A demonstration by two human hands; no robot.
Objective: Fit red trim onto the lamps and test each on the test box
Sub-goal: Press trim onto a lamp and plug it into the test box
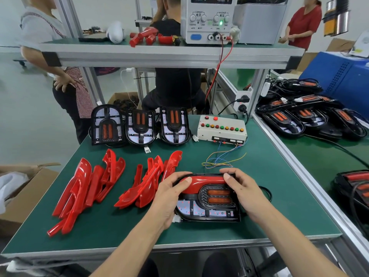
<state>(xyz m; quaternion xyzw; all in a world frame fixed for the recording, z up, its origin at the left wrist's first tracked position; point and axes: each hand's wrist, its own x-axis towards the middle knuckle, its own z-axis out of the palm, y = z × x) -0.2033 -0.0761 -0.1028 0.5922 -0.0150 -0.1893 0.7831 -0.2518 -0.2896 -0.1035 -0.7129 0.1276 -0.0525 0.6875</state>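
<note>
A black lamp (207,208) lies flat on the green table (259,196), with a red trim (205,181) along its far edge. My left hand (169,196) grips the lamp's left end, thumb on the trim. My right hand (242,188) holds the right end, thumb pressing the trim down. Two heaps of loose red trims (83,188) (151,182) lie to the left. Three untrimmed lamps (139,126) lean at the table's back. The white test box (221,126) with coloured buttons sits at the back right, thin wires (221,160) trailing from it.
A power supply (209,21) stands on the upper shelf, with red parts (147,37) beside it. Several finished lamps (311,114) pile on the right bench. A cardboard box (20,188) stands at the left. People stand and sit beyond the bench.
</note>
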